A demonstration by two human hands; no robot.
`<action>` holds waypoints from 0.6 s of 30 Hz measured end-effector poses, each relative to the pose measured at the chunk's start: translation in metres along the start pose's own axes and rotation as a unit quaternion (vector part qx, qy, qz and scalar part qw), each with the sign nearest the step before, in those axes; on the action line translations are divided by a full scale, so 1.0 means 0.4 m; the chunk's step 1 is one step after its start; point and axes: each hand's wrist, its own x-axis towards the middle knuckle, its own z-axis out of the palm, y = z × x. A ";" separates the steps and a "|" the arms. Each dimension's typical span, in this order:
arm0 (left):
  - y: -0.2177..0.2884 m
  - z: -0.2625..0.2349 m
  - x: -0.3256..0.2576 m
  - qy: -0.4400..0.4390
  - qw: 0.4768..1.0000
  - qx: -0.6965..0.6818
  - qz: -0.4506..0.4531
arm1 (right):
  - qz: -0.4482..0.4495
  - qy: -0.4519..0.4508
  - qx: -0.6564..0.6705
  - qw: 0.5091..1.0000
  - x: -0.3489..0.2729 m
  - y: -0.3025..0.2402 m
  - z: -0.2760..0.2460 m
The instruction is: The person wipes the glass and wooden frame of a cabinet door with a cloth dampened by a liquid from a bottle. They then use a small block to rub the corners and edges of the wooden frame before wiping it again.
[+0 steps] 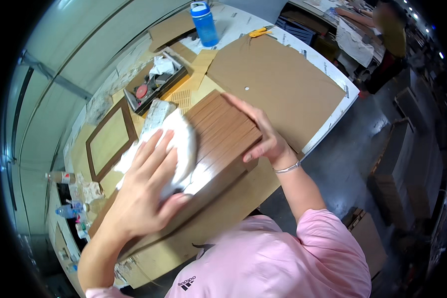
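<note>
A long brown wood-grain piece lies at a slant before me, with parallel lines along its top. Whether it is one block or several strips side by side, I cannot tell. My right hand grips its far right end, fingers behind the edge and thumb at the near side. Across its top, my left hand holds a bunched white cloth down, fingers stretched over the cloth and thumb apart. Part of the cloth is hidden under the palm. Just beyond the cloth stands a whitish, stained block.
A brown frame lies on the left of the worktable, near a tray of small items. Farther back are a blue bottle, yellow-handled pliers and a large cardboard sheet. Another person stands at the far right.
</note>
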 end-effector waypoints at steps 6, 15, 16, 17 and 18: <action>0.075 0.028 -0.019 0.001 0.999 0.017 -0.034 | 0.022 -0.011 0.003 1.000 0.008 0.028 0.009; 0.026 0.153 -0.754 0.369 0.786 -0.078 -0.490 | 0.025 -0.002 -0.001 1.000 -0.007 0.032 0.004; 0.009 0.179 -0.791 0.422 0.739 -0.117 -0.512 | 0.039 -0.003 -0.005 0.999 -0.009 0.024 0.006; -0.016 0.215 -0.827 0.474 0.688 -0.156 -0.527 | 0.044 -0.002 -0.005 0.999 -0.012 0.028 0.004; -0.063 0.269 -0.882 0.443 0.700 -0.150 -0.539 | 0.047 0.002 -0.013 0.999 -0.017 0.025 -0.001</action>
